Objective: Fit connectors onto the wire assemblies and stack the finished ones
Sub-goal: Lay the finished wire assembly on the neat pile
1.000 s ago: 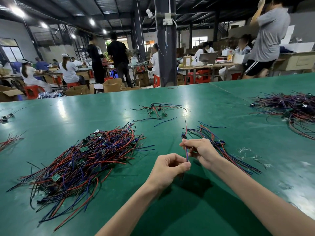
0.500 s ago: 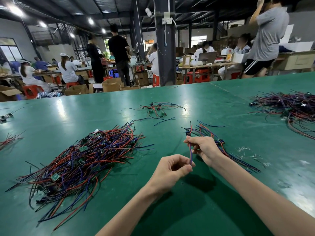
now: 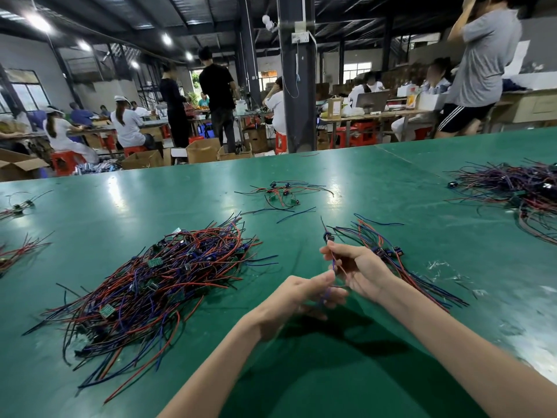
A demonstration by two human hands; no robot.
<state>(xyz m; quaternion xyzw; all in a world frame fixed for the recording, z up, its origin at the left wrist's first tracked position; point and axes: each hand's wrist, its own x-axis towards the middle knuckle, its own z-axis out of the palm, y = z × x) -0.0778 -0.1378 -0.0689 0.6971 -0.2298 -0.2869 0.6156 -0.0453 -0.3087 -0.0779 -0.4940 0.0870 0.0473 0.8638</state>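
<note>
My right hand (image 3: 363, 271) curls its fingers round one wire (image 3: 333, 262), holding it up so the dark connector (image 3: 328, 236) sits on top. My left hand (image 3: 301, 294) pinches the low end to pull it straight. The finished stack (image 3: 373, 236) lies just behind my right fingers, handy.

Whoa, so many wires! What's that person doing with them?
A person at a green table is working on one wire assembly. The right hand grips it just below a small dark connector, and the left hand, a bit blurred, pinches it lower down. A big tangled heap of wires lies to the left. A smaller bundle with dark connectors lies just behind the right hand; it may be the finished stack.
</note>
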